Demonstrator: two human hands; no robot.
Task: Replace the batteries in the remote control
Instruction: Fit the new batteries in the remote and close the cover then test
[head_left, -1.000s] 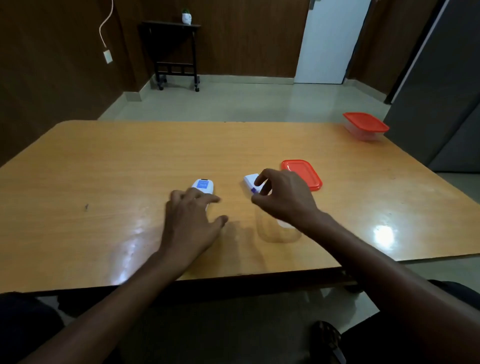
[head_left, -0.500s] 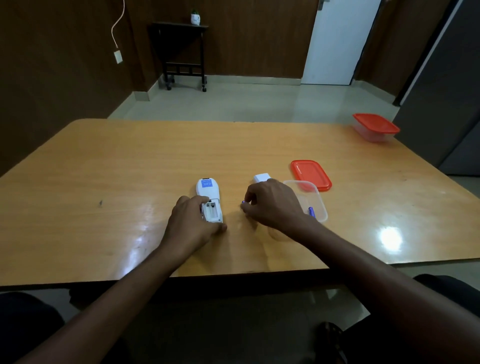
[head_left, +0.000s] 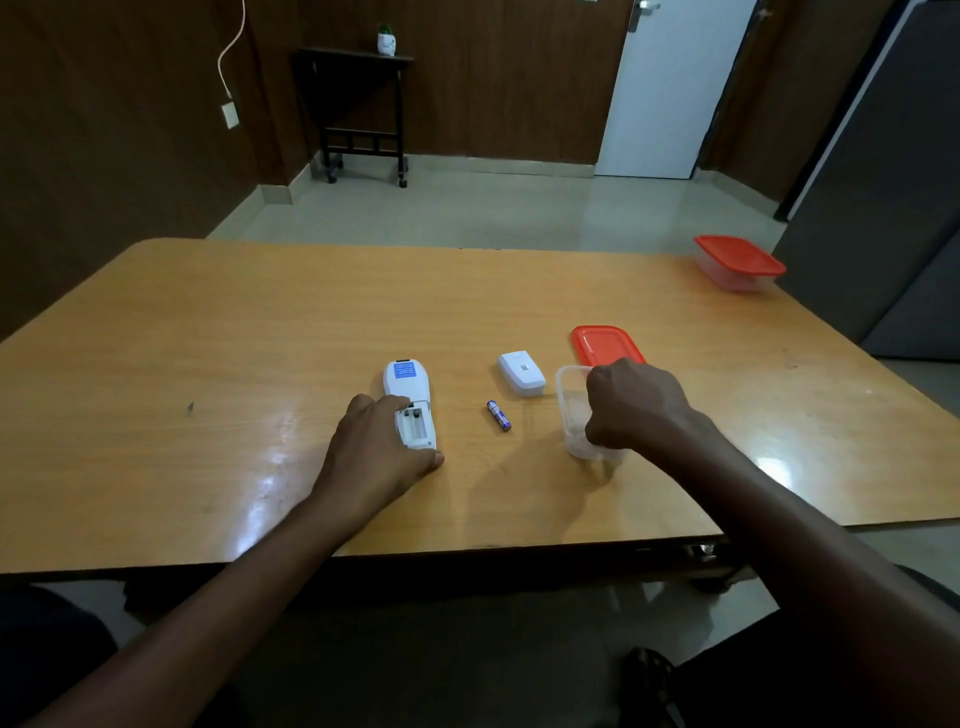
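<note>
Since the previous frame, the right hand has shifted rightward from the table centre to the clear container, and a battery now lies uncovered on the wooden table.

Head view:
- Remote control: lies face down on the table, blue label at the far end, battery compartment open at the near end. The bay appears empty, though small detail is hard to resolve.
- Left hand: rests on the table against the remote's near left side, fingers curled along its edge and thumb below its near end, steadying it in a loose grasp.
- Battery: blue and purple, lying flat between the remote and the container, touching neither.
- Battery cover: white, lying just beyond the battery, apart from the remote.
- Right hand: curled into the open top of the container, fingers hidden inside; whether it holds anything cannot be determined.
- Red lid: flat on the table directly behind the container.
- Second container with red lid: closed, at the far right corner of the table, well apart.
</note>
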